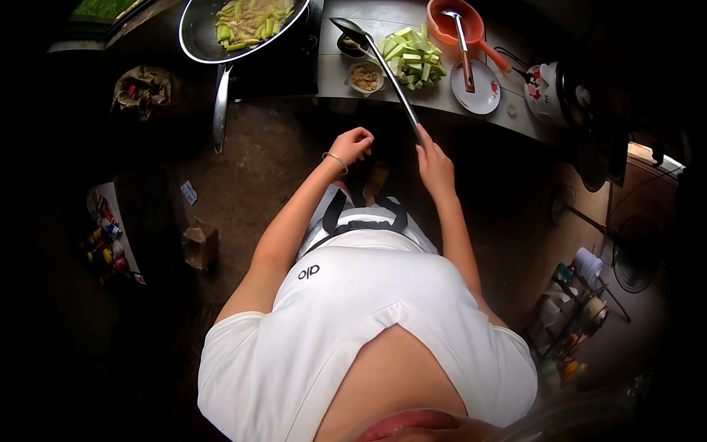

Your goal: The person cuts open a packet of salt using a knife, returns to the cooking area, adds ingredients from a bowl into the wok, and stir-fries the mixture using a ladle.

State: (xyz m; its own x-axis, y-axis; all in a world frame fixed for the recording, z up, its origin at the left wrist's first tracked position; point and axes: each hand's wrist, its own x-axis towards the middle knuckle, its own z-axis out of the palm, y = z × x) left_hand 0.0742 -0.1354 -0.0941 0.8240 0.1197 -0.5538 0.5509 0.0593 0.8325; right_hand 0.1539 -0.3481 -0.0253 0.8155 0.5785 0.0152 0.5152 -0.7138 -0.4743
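My right hand [436, 166] grips the end of a long metal handle of a spatula [394, 82], whose dark head tilts over a small dark bowl [352, 48] on the counter. My left hand [352, 146], with a bangle at the wrist, hangs in front of the counter; its fingers are loosely curled and nothing shows in them. Up at the left, a frying pan [221, 103] on the stove holds cut light-green vegetable pieces in some liquid. Beside the spatula lie a pile of cut green vegetable chunks [412, 60] and a small bowl of chopped pale bits [365, 76].
An orange-red handled plastic bowl [482, 33] holds a metal utensil with a wooden handle [468, 70], which reaches over a white floral plate [483, 99]. A floral pot [545, 92] stands further right. Behind me are a cardboard box [200, 247] and a standing fan [635, 254].
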